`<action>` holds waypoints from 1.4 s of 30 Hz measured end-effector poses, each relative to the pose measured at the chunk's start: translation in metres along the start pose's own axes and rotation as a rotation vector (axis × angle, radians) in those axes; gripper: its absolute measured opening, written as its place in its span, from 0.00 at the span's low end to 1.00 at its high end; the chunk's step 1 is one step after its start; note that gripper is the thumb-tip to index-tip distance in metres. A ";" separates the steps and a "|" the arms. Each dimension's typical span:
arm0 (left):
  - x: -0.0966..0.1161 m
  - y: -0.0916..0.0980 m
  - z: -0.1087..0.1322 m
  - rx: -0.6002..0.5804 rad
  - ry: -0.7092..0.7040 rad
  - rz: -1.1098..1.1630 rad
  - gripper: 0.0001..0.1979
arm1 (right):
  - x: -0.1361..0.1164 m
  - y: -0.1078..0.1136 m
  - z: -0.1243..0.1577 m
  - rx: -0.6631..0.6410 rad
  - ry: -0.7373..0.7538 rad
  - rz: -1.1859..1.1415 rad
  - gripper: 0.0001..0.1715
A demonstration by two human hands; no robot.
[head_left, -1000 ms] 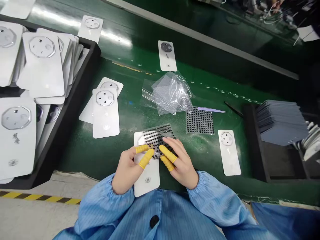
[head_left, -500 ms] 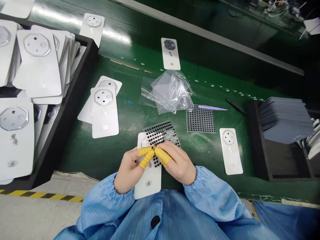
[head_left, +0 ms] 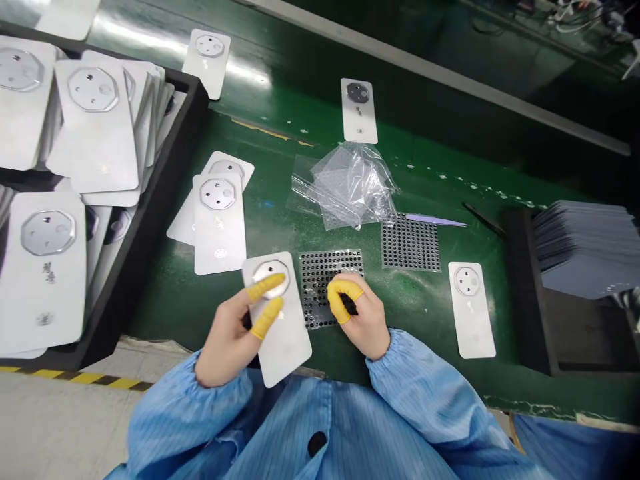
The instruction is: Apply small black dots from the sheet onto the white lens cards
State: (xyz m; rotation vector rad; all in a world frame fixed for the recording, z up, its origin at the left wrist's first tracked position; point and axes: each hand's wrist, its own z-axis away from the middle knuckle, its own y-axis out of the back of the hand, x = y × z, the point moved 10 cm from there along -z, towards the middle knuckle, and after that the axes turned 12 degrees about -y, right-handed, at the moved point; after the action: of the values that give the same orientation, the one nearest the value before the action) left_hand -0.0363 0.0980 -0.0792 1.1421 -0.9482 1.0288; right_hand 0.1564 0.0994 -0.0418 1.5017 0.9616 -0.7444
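My left hand (head_left: 235, 330), with yellow finger cots, grips a white phone back cover (head_left: 283, 333) by its left side, thumb and finger resting near its octagonal camera ring. To its right, my right hand (head_left: 357, 317) is curled with cotted fingertips pinched on a sheet of small black dots (head_left: 325, 277) that lies flat on the green mat; whether a dot is between the fingertips I cannot make out.
A second dot sheet (head_left: 411, 242) and crumpled clear film (head_left: 350, 183) lie beyond. Loose covers lie on the mat (head_left: 220, 223), (head_left: 471, 308), (head_left: 359, 110). A black tray (head_left: 145, 220) at left holds stacked covers. A black bin with grey sheets (head_left: 585, 243) stands at right.
My left hand drew the cover leftward, out from under the dot sheet. The sheet now lies flat on the mat, and my right hand pinches at it alone.
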 end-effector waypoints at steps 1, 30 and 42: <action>0.003 0.012 0.004 0.083 0.008 0.002 0.25 | -0.005 0.003 0.000 0.018 0.027 0.027 0.12; 0.070 -0.017 0.035 0.256 -0.508 0.051 0.27 | -0.087 -0.008 0.019 -0.040 0.316 0.451 0.19; 0.031 0.024 0.019 0.528 -0.309 0.127 0.32 | -0.025 -0.006 0.008 -0.183 0.092 0.199 0.33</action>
State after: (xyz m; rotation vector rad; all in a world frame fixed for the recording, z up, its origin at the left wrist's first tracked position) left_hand -0.0531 0.0863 -0.0404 1.7341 -1.0297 1.2724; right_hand 0.1397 0.0872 -0.0242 1.4546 0.9069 -0.4359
